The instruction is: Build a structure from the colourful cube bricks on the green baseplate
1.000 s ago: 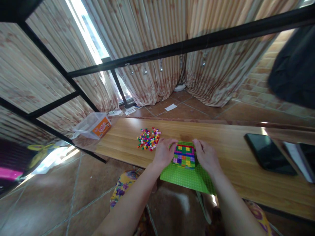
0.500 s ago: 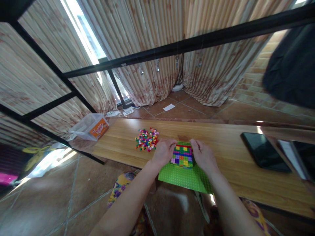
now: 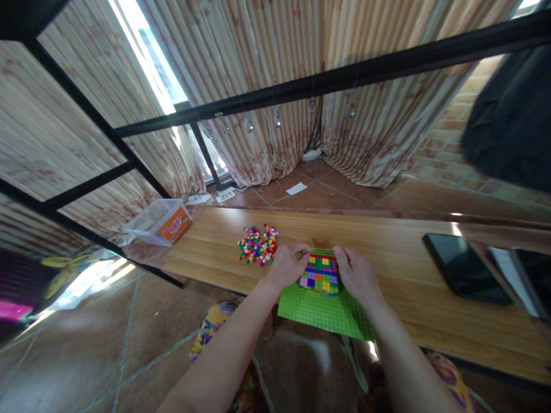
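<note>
A green studded baseplate (image 3: 322,314) lies at the bench's near edge and juts past it. On its far part stands a low, multicoloured block of small toy bricks (image 3: 319,277), with a red row along its far side. My left hand (image 3: 288,267) is at the block's far left corner, thumb and forefinger pinched together; anything between them is too small to make out. At the far right corner, my right hand (image 3: 355,272) has its fingers bent and pressed together beside the bricks. What its fingertips hold is hidden. A pile of loose small bricks (image 3: 258,245) lies left of my left hand.
The wooden bench (image 3: 400,275) runs across the view. A clear plastic box (image 3: 159,221) with an orange label stands at its left end. On the right lie a dark tablet-like device (image 3: 467,268) and another dark object (image 3: 536,275). A black metal bar (image 3: 318,83) crosses above.
The whole view has shifted very slightly. Both hands stay at the far corners of the brick block, with only small finger movement.
</note>
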Tool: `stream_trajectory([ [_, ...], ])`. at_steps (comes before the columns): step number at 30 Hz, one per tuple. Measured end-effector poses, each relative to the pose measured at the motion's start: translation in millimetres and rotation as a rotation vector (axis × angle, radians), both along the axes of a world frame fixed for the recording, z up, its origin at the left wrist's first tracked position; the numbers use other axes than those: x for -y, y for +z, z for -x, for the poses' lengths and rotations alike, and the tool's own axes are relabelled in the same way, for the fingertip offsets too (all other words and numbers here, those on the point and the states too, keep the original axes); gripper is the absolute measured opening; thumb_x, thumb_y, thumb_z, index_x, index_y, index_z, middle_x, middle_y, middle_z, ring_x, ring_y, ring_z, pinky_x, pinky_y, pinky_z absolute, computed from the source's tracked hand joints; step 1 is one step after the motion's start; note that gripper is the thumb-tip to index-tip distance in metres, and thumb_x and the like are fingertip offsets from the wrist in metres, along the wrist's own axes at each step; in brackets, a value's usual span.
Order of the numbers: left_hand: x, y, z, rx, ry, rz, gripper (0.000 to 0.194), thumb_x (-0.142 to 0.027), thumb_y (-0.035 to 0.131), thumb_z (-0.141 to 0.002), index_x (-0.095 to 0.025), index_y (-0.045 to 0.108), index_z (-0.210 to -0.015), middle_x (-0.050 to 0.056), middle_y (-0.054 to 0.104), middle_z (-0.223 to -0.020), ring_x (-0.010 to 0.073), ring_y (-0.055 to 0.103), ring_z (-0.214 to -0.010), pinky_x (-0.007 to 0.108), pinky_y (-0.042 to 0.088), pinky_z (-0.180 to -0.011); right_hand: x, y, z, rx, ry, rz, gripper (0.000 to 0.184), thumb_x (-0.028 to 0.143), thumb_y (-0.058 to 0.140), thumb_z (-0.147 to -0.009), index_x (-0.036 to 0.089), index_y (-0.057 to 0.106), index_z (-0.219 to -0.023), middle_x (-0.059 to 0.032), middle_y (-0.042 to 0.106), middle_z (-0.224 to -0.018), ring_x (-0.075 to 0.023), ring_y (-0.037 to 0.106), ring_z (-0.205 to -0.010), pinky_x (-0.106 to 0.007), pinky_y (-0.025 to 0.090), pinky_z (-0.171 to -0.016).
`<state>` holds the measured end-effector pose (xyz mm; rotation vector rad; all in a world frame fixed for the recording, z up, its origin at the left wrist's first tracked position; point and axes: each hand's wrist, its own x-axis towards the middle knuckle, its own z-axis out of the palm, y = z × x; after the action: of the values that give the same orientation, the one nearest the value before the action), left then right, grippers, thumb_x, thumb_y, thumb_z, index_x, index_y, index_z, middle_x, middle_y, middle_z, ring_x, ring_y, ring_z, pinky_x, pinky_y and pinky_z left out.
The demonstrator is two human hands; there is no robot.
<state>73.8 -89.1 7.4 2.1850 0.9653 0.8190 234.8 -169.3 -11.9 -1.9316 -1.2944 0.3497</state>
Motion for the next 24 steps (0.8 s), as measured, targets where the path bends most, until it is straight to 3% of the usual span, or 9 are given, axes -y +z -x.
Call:
stream_trajectory([
  [15, -5.4, -13.5, 4.0, 0.132, -0.032, 0.175, 0.019, -0.016, 0.059, -0.082, -0.017, 0.074, -0.094, 0.005, 0.076, -0.097, 0.0175, 0.071, -0.092, 0.033, 0.055, -0.092, -0.3, -8.1, -1.9, 0.009, 0.033, 0.032, 0.057, 0.054, 0.026, -0.095, 0.015, 0.068, -0.096, -0.0158, 0.071, -0.096, -0.0271, 0.064, -0.088, -0.036, 0.044, -0.079],
  [19, -0.6, -14.3, 10.9, 0.144, -0.059, 0.151, 0.032, -0.019, 0.061, -0.082, -0.017, 0.067, -0.114, 0.007, 0.074, -0.107, 0.0178, 0.069, -0.099, 0.034, 0.053, -0.097, -0.1, -7.2, -2.6, 0.017, 0.047, 0.041, 0.058, 0.056, 0.026, -0.094, 0.016, 0.068, -0.094, -0.0151, 0.071, -0.093, -0.0276, 0.064, -0.088, -0.038, 0.044, -0.080],
  [24, 14.5, -18.5, 41.7, 0.228, 0.076, 0.154, 0.042, -0.015, 0.058, -0.084, -0.019, 0.057, -0.126, 0.009, 0.069, -0.118, 0.0178, 0.066, -0.109, 0.036, 0.052, -0.099, 1.9, -1.8, -3.1, -0.089, 0.066, 0.037, 0.058, 0.061, 0.033, -0.091, 0.017, 0.069, -0.100, -0.0144, 0.071, -0.097, -0.0276, 0.065, -0.090, -0.040, 0.046, -0.082],
])
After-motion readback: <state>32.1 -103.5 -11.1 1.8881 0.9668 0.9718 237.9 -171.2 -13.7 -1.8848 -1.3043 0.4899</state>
